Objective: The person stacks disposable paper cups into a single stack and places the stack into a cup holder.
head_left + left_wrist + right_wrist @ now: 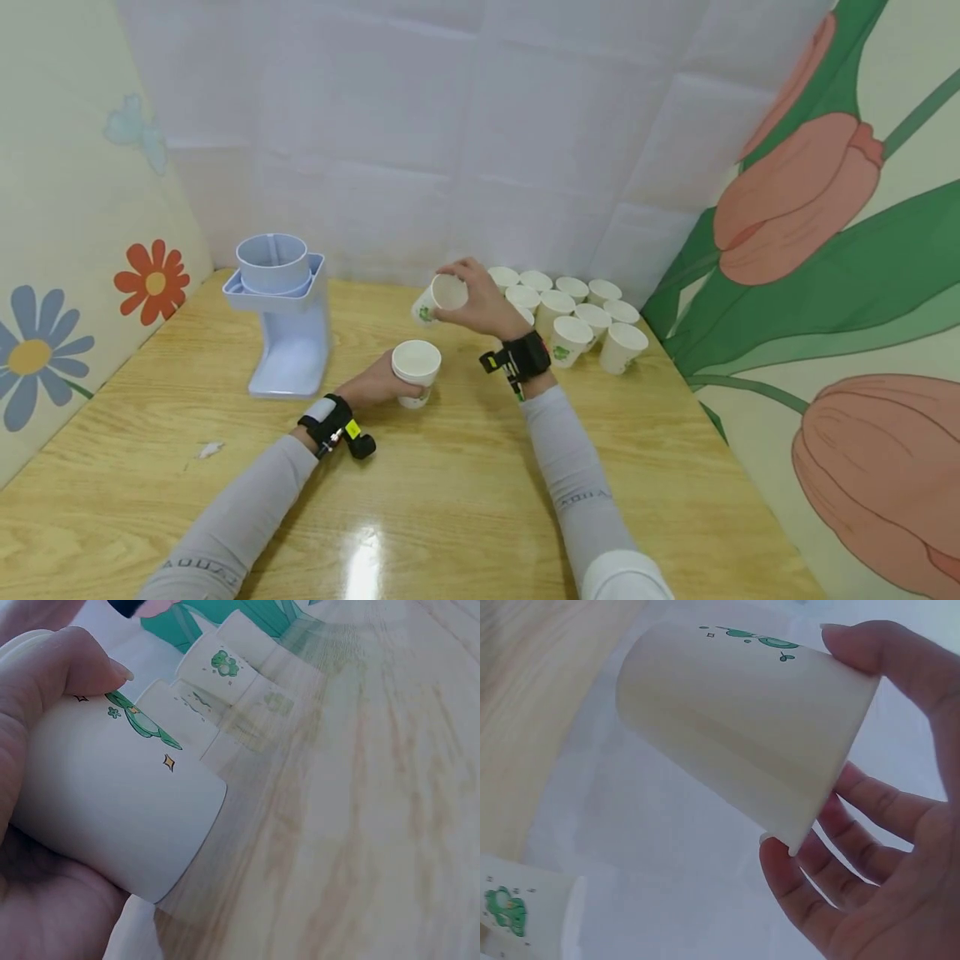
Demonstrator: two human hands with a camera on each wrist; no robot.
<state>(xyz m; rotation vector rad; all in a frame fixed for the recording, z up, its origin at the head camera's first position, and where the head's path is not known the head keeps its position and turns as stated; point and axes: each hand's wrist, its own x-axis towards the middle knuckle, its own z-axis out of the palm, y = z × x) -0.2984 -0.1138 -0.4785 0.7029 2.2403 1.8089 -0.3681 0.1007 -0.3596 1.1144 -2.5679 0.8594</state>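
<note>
My left hand (377, 383) grips a white paper cup (416, 360) upright at the middle of the table. Its side, printed with a green pattern, fills the left of the left wrist view, thumb and fingers wrapped round it. Farther back, my right hand (483, 302) pinches another paper cup (742, 727) near its rim, thumb on one side and fingers on the other. That cup is tilted in the air, its mouth turned toward the palm. The two cups are apart. Just right of the right hand stands a group of several white paper cups (572, 333).
A pale blue plastic stand (288, 358) with a round cup-like top (273, 265) stands at the back left. A small white scrap (211, 450) lies on the wooden table (450, 500). White sheeting (375, 125) hangs behind; flower-printed panels flank both sides.
</note>
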